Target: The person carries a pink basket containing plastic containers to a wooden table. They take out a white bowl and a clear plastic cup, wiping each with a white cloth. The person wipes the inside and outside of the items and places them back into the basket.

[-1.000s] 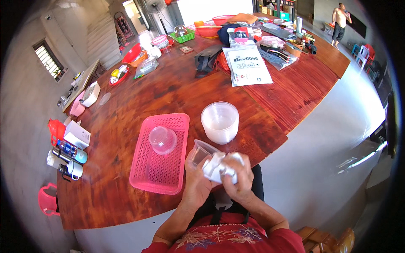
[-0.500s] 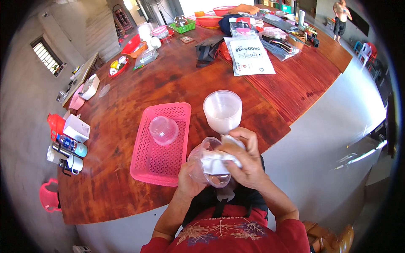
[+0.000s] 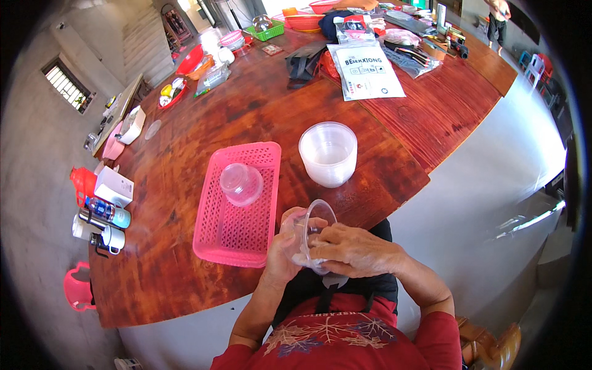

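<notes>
My left hand (image 3: 282, 251) grips a clear round plastic bowl (image 3: 323, 211) from its outer side, tilted with its mouth to the right. My right hand (image 3: 357, 250) reaches into the bowl, fingers bunched on a white cloth (image 3: 300, 259) that is mostly hidden behind them and the bowl's wall. Left of the hands lies a pink perforated plastic basket (image 3: 237, 239), with one clear plastic bowl (image 3: 242, 184) upside down in it. Just beyond the hands stands a stack of whitish translucent bowls (image 3: 328, 165), mouth up.
The reddish wooden table (image 3: 166, 216) ends close to my body. Mugs and bottles (image 3: 111, 237) and a white box (image 3: 115, 187) stand at its left edge. A white plastic package (image 3: 370, 71), bags and baskets lie at the far side. A person (image 3: 497, 21) stands far right.
My right hand has moved down and deeper into the bowl with the white cloth. The bowl has turned so its mouth faces more to the right.
</notes>
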{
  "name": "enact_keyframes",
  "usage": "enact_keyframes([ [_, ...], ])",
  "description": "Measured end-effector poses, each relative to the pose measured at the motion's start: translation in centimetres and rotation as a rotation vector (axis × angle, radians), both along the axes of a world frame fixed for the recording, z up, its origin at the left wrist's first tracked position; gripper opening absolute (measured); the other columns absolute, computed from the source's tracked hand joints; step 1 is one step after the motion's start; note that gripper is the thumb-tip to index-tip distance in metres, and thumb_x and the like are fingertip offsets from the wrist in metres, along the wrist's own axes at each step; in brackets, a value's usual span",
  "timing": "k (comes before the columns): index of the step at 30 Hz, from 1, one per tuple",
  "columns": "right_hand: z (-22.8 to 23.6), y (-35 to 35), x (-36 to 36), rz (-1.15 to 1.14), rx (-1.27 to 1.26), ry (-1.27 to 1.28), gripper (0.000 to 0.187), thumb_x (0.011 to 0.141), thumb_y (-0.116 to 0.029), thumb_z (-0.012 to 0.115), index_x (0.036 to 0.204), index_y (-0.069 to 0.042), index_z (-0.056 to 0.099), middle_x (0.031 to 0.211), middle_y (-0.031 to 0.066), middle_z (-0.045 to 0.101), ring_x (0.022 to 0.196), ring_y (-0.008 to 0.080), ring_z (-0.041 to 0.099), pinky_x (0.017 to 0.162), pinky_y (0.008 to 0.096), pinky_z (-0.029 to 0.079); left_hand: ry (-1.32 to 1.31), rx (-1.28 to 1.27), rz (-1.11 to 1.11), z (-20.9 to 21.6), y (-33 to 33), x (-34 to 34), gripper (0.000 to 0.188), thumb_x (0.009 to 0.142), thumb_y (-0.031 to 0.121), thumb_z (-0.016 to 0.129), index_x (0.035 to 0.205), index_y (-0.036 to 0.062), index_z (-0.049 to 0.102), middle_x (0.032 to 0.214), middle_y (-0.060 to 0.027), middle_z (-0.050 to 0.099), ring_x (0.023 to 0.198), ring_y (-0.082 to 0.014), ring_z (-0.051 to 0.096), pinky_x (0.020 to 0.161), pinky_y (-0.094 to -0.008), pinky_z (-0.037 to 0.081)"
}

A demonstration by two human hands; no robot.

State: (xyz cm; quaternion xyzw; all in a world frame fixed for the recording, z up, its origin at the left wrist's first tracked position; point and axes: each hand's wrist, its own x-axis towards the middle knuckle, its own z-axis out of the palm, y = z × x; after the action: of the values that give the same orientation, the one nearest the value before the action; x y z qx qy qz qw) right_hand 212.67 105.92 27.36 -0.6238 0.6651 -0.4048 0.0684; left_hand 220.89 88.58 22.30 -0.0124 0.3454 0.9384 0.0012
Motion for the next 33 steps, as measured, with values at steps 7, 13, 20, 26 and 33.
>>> enact_keyframes([
  [7,-0.4,-1.9,-0.1,-0.624,-0.369,0.328,0.031,0.064,-0.010,0.070,0.094,-0.002,0.063,0.092,0.0135,0.058,0.083,0.0287,0.061,0.066,0.0369,0.052,-0.052,0.082,0.013,0.5,0.3,0.0,0.066,0.080,0.034,0.059,0.136,0.0114,0.033,0.133,-0.0132,0.044,0.111,-0.0302,0.053,0.086,-0.0420,0.052],
  [13,-2.4,-3.0,0.6,-0.376,0.056,0.223,0.026,0.071,-0.013,0.066,0.090,0.002,0.057,0.089,0.0150,0.059,0.078,0.0302,0.061,0.065,0.0382,0.052,-0.100,-0.227,0.225,1.8,2.1,0.0,0.068,0.078,0.036,0.061,0.133,0.0036,0.038,0.127,-0.0131,0.051,0.114,-0.0269,0.053,0.098,-0.0376,0.043],
  [20,-2.1,-3.0,0.3,-0.044,-0.209,-0.440,0.043,0.075,-0.015,0.070,0.112,0.000,0.055,0.091,0.0182,0.060,0.086,0.0327,0.063,0.074,0.0384,0.051,-0.068,-0.042,0.055,0.6,0.1,-0.5,0.065,0.082,0.038,0.052,0.135,0.0038,0.037,0.122,-0.0144,0.054,0.109,-0.0252,0.056,0.093,-0.0368,0.046],
  [26,-0.7,-4.0,0.7,-0.561,-0.124,0.397,0.046,0.062,-0.016,0.073,0.102,0.001,0.059,0.087,0.0133,0.058,0.078,0.0256,0.064,0.057,0.0342,0.053,-0.127,0.059,0.174,2.1,0.9,0.0,0.059,0.087,0.042,0.045,0.127,-0.0014,0.048,0.121,-0.0159,0.057,0.103,-0.0272,0.060,0.088,-0.0378,0.051],
  [33,-0.6,-3.0,0.7,-0.305,0.315,0.164,0.022,0.074,-0.022,0.065,0.088,-0.006,0.060,0.071,0.0102,0.060,0.061,0.0311,0.063,0.054,0.0414,0.051,-0.042,-0.225,0.084,0.5,0.0,-0.7,0.067,0.080,0.040,0.054,0.133,0.0016,0.039,0.119,-0.0168,0.055,0.107,-0.0252,0.057,0.096,-0.0368,0.043],
])
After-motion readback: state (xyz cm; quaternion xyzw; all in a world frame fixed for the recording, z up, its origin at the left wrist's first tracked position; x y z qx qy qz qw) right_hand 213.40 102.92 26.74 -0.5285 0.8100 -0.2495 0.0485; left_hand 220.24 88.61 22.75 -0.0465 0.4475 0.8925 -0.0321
